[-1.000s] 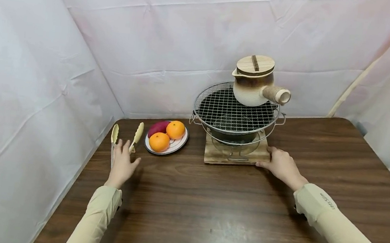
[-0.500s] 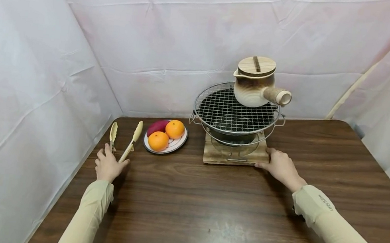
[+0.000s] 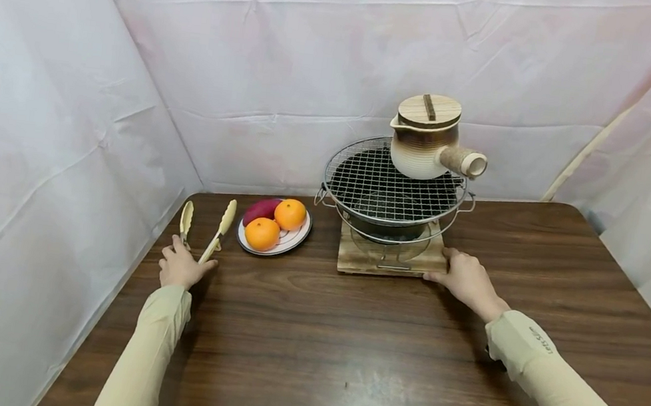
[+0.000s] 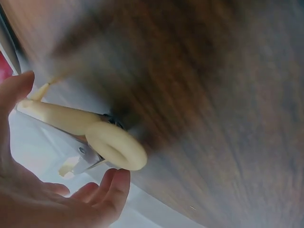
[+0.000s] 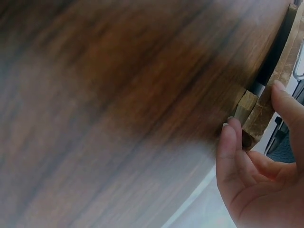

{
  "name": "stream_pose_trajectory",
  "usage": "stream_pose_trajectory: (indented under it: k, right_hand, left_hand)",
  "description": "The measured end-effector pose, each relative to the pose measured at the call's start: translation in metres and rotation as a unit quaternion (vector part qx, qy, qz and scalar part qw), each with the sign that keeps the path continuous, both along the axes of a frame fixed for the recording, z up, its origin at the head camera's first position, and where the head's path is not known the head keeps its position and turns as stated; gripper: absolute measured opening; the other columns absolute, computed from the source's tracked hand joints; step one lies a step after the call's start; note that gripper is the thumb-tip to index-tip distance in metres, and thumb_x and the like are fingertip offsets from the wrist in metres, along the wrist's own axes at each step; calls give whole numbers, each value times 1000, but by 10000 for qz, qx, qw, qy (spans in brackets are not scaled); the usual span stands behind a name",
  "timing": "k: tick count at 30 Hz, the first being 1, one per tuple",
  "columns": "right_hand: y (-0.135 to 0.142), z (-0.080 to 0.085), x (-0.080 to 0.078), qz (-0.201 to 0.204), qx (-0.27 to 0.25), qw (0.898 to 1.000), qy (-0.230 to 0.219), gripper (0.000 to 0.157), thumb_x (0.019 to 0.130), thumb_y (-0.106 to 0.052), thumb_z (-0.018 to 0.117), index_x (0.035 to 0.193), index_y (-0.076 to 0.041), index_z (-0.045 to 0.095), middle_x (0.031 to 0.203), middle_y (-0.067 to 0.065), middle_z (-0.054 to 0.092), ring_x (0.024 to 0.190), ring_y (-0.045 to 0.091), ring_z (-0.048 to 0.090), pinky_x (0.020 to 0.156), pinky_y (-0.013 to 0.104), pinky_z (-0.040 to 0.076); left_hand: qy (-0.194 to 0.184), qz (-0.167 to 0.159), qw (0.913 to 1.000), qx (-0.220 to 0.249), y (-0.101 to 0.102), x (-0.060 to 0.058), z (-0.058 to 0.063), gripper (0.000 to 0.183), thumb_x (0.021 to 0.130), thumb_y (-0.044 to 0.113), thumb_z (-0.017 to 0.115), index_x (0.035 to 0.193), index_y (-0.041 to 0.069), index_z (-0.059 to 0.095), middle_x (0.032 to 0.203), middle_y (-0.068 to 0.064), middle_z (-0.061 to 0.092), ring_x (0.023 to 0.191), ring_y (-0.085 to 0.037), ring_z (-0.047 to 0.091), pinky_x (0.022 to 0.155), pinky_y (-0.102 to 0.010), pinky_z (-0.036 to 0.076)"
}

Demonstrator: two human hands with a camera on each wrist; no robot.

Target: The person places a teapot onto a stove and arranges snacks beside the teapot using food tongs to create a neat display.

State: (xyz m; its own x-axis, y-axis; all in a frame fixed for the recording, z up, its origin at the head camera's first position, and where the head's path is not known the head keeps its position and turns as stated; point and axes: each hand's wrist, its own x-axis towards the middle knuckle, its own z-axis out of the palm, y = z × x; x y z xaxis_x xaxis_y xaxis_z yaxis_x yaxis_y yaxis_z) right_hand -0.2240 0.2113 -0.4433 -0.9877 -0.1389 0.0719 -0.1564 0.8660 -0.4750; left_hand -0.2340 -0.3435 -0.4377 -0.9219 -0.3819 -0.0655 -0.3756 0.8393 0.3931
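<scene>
two hands are working well apart as i'm operating from afar: my left hand (image 3: pixel 181 267) is gripping the spread tongs (image 3: pixel 226 218) with half-curled fingers, how firmly i can't tell; my right hand (image 3: pixel 469 283) is pinching a corner of the wooden base (image 3: pixel 357 261), presumably steadying it. just beside the tongs, a plate (image 3: pixel 292 242) is bearing two oranges (image 3: pixel 262 234) and a purple sweet potato (image 3: pixel 260 210), while a pot (image 3: pixel 418 156) is sitting on the mesh grill (image 3: pixel 363 188), its lid (image 3: pixel 417 110) hiding any contents
</scene>
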Motion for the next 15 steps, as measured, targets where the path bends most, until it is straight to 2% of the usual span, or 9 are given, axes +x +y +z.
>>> stream_pose_trajectory:
  k: [5, 10, 15]
  right_hand:
    - [0, -1, -1, -6, 21, 10000, -1, 79, 82, -41, 74, 132, 14, 48, 120, 37, 59, 107, 51, 60, 85, 58, 49]
    - [0, -1, -1, -3, 20, 10000, 16, 78, 82, -41, 74, 131, 14, 48, 120, 37, 59, 106, 51, 60, 85, 58, 49]
    - [0, -1, -1, 4, 32, 10000, 37, 77, 82, -40, 73, 131, 14, 48, 120, 37, 59, 106, 51, 59, 85, 59, 48]
  left_hand:
    - [-103, 108, 9999, 54, -1, -5, 1, 115, 82, 45, 70, 151, -3, -9, 143, -44, 18, 127, -63, 27, 97, -68, 35]
    - [-161, 233, 9996, -6, -4, -11, -4, 114, 81, 47, 69, 151, -4, -5, 142, -42, 22, 126, -61, 30, 96, -66, 37]
    - [-273, 315, 9991, -110, -7, -15, -9, 116, 80, 50, 69, 149, -10, -3, 141, -44, 25, 126, -60, 31, 98, -66, 37]
